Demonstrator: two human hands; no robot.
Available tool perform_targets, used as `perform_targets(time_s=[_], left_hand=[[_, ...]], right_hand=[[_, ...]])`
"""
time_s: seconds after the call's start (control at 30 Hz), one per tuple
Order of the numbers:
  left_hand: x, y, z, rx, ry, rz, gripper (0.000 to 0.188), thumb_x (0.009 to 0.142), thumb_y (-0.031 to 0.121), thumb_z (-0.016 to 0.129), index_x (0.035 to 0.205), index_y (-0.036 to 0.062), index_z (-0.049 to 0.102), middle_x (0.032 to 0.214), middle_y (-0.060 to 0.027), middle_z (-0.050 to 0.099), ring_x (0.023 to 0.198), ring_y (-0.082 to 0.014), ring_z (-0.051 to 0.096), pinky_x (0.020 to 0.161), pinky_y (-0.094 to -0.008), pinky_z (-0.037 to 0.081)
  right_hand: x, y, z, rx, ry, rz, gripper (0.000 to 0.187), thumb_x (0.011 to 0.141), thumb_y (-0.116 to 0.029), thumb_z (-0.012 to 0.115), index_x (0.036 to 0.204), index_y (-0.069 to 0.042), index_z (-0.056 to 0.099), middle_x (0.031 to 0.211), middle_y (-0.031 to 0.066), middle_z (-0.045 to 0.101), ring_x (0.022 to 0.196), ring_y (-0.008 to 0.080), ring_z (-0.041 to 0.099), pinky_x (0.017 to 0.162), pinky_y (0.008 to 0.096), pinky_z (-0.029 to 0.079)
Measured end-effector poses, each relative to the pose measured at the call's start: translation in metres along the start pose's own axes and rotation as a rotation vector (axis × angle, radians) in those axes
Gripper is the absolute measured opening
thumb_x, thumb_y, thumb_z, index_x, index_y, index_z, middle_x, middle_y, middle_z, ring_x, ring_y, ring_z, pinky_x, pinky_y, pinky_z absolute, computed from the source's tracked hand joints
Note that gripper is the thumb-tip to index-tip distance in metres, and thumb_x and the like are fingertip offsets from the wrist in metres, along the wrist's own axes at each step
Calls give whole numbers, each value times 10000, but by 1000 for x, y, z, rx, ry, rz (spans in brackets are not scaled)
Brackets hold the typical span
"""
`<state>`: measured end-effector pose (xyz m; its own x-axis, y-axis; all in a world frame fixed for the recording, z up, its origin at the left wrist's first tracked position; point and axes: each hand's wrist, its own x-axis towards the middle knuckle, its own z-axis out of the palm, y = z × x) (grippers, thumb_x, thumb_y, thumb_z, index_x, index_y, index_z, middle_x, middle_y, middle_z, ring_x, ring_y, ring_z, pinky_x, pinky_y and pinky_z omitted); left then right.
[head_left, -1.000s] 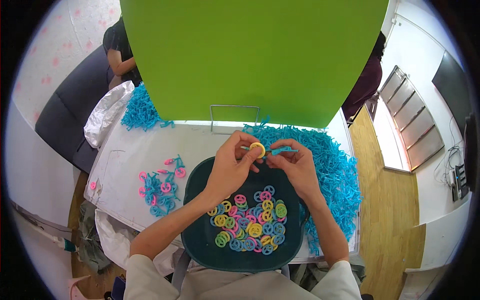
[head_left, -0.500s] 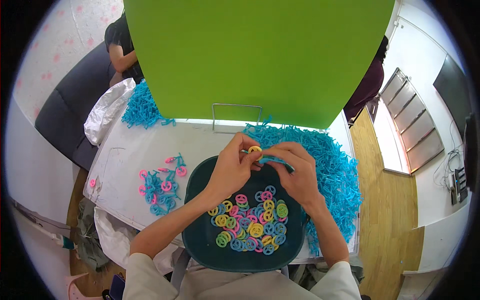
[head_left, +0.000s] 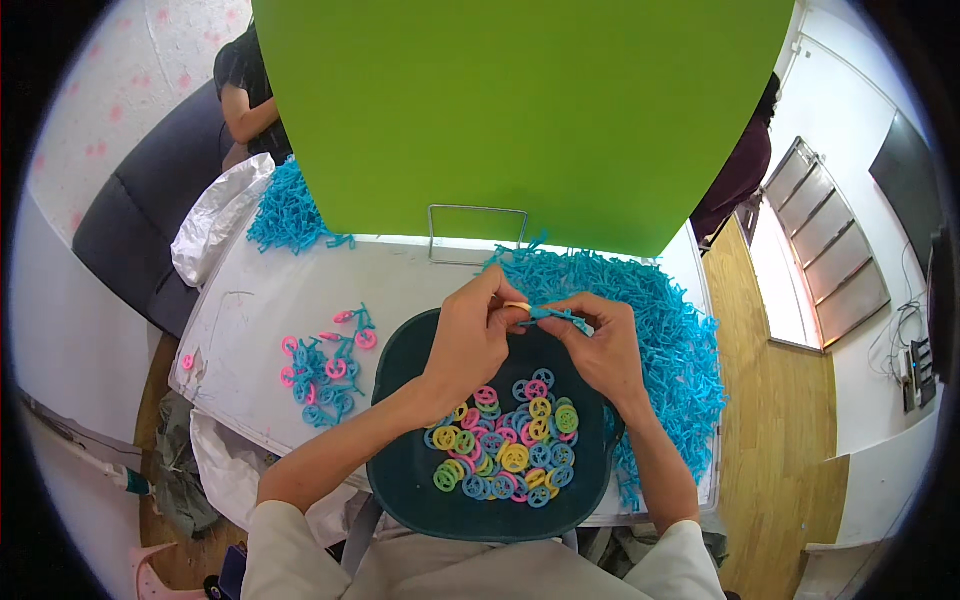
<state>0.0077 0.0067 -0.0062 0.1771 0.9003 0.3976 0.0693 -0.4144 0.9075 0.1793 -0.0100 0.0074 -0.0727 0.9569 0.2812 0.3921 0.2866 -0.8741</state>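
Over the far rim of a dark green tub (head_left: 397, 470), my two hands meet. Between the thumb and fingers of my left hand (head_left: 468, 330) is a small yellow wheel (head_left: 517, 305), seen almost edge-on. My right hand (head_left: 605, 348) pinches a blue plastic piece (head_left: 562, 316) whose end is against the wheel; whether it passes into the wheel's centre is hidden by my fingertips. Inside the tub lie many loose spoked wheels (head_left: 514, 458) in yellow, pink, blue and green. Left of the tub, blue pieces with pink and blue wheels (head_left: 335, 369) form a small heap on the table.
A large pile of blue plastic pieces (head_left: 660, 340) covers the table's right side. Another blue pile (head_left: 285, 215) lies at the far left beside a white bag (head_left: 215, 215). A green panel (head_left: 520, 120) with a wire stand (head_left: 478, 208) rises behind; a person's arm (head_left: 248, 115) shows beyond it.
The yellow wheel has turned from facing up to nearly edge-on. My right hand has shifted slightly, and the blue piece now lies against the wheel.
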Motion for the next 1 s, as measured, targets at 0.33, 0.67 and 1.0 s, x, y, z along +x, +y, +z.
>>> perform_targets(time_s=[0.33, 0.67, 1.0], left_hand=[[0, 11, 4, -154, 12, -4, 224, 923, -48, 507, 1080, -5, 661, 903, -102, 659, 822, -139, 648, 749, -275, 581], [-8, 13, 8, 45, 80, 163, 196, 888, -54, 547, 1040, -13, 664, 862, -138, 666, 770, -190, 681, 648, -264, 547], [-2, 13, 8, -124, 32, -80, 126, 911, -49, 527, 992, -23, 620, 958, -108, 636, 844, -147, 652, 727, -266, 555]], right_hand=[[4, 18, -2, 509, -55, 116, 180, 860, -131, 698, 951, 24, 687, 812, 84, 687, 774, 113, 656, 719, 240, 525], [1, 14, 0, 935, -112, 448, 177, 876, -140, 679, 924, 30, 669, 874, 83, 675, 795, 158, 675, 782, 267, 553], [8, 18, -3, 266, 7, 80, 150, 877, -132, 676, 907, 16, 674, 764, 84, 675, 746, 106, 653, 663, 219, 524]])
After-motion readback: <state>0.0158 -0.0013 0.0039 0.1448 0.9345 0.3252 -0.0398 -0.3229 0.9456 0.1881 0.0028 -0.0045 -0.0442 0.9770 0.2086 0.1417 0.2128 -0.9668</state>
